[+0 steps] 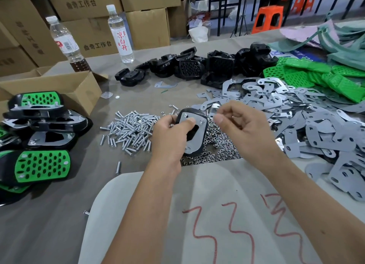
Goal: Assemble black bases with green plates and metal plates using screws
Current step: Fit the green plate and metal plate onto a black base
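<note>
- Head view: left hand grips black base mid-table, thumb pressing its metal plate.
- Right hand just right of it, fingertips pinched; held item too small to tell.
- Screws piled left, nuts beneath.

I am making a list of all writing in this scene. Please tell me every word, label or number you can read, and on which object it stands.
"曲奇工作台": printed on the cardboard boxes, upside down on the top one.
"凉白开": red, on the label of the taller water bottle.
Red hand-drawn marks, perhaps "33" and another sign: on the white sheet near the camera; uncertain.
Label of the other bottle: too blurred.
Blue printed sheet behind the green plates: letters cut off, unreadable.
</note>
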Motion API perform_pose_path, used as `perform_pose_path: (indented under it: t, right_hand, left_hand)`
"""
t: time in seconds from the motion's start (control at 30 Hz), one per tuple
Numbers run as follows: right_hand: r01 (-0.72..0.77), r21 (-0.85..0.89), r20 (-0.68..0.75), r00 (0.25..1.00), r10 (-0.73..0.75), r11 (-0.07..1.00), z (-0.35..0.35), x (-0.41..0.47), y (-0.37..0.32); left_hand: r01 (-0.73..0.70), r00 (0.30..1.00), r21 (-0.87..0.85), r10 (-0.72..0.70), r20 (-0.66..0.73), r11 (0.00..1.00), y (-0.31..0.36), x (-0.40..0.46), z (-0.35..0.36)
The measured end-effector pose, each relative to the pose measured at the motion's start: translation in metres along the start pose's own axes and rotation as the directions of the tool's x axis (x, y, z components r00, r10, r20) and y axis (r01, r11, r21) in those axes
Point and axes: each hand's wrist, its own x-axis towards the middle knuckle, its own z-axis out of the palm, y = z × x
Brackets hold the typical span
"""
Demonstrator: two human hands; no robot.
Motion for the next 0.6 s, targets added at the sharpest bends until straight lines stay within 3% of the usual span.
perform_pose_path:
  t: [0.17, 0.4, 0.6]
  right_hand:
    - [0.124, -0.164, 0.082, 0.990, -0.112, 0.979, 0.004, 0.003, 0.001]
    - [-0.019, 0.060, 0.017, 1.000, 0.018, 0.998, 0.009, 0.002, 0.000]
    - [-0.031, 0.010, -0.041, 0.999, 0.031, 0.999, 0.013, 0.002, -0.006]
  left_hand:
    - [-0.059, 0.998, 0.074, 0.057, 0.026, 0.996, -0.002, -0.003, 0.004]
    - [-0.053, 0.996, 0.046, 0.049, 0.080, 0.998, 0.000, -0.004, 0.001]
    - [-0.071, 0.993, 0.004, 0.071, 0.096, 0.997, 0.003, -0.009, 0.005]
